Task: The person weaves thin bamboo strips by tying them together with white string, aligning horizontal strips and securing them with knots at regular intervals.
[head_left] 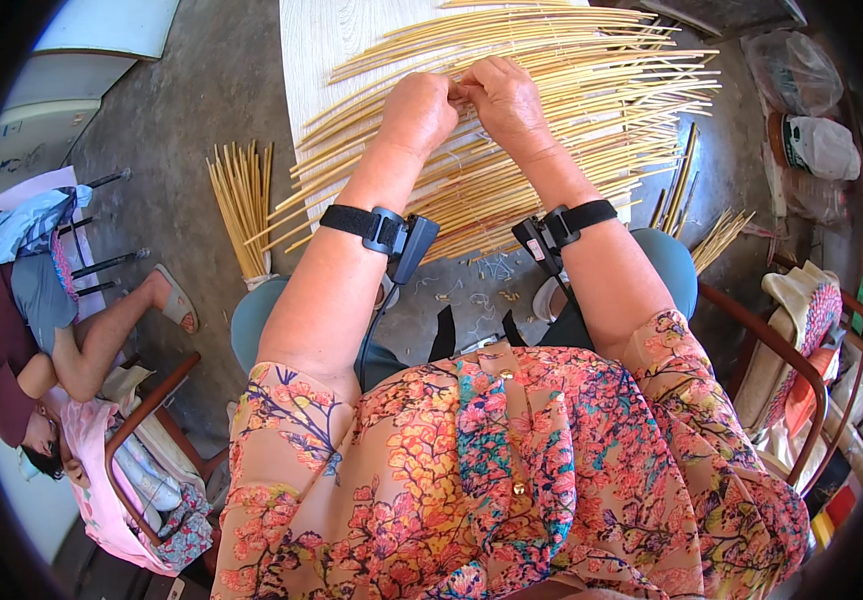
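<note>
A mat of long, thin yellow reed stalks (571, 85) lies across a pale wood-grain tabletop (303, 35), the stalks running roughly left to right and joined by thin thread. Over the mat's middle, my left hand (421, 112) is closed in a pinch. Close against it is my right hand (504, 100), its fingertips pressed together and meeting those of the left. Whatever sits between the fingertips is too small and too covered to make out. Both wrists are bent inward above the stalks.
Bundled stalks (243, 205) stand left of the table, and another bundle (723, 238) stands at right. Thread scraps (491, 268) litter the floor below the table. A person (26, 340) sits at far left near a wooden-armed chair (156, 400). Plastic-wrapped items (819, 148) line the right side.
</note>
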`<state>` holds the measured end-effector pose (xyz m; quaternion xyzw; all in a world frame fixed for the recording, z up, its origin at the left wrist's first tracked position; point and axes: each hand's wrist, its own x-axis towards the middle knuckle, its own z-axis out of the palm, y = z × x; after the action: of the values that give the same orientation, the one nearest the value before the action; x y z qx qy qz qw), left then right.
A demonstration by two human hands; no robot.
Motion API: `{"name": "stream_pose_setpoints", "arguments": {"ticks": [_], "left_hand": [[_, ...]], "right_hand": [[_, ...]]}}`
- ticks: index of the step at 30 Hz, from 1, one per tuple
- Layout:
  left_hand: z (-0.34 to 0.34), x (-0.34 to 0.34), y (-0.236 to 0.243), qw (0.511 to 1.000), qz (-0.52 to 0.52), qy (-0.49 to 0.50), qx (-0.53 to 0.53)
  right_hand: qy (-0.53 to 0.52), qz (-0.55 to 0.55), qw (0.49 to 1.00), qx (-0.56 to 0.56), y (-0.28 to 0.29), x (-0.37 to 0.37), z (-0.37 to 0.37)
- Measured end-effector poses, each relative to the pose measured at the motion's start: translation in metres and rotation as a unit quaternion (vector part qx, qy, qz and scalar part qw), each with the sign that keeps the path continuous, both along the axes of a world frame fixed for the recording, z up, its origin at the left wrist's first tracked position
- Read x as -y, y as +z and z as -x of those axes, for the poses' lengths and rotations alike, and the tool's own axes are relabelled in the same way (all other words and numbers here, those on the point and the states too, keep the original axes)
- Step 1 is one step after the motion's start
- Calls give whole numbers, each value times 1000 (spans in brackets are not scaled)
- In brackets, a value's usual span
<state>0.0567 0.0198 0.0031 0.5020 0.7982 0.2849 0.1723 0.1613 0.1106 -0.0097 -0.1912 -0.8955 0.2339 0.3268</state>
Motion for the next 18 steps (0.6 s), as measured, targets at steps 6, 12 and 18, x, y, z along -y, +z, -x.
{"name": "stream_pose_setpoints", "arguments": {"ticks": [6, 12, 18], "left_hand": [[3, -4, 2, 998, 28, -18, -55], [2, -2, 5, 999, -25, -35, -27], [5, 3, -10, 999, -43, -8, -25]], "right_hand": [[-33, 43, 996, -74, 3, 1, 0], [-46, -12, 996, -80, 11, 1, -2], [-9, 156, 986, 53, 11, -2, -9]]}}
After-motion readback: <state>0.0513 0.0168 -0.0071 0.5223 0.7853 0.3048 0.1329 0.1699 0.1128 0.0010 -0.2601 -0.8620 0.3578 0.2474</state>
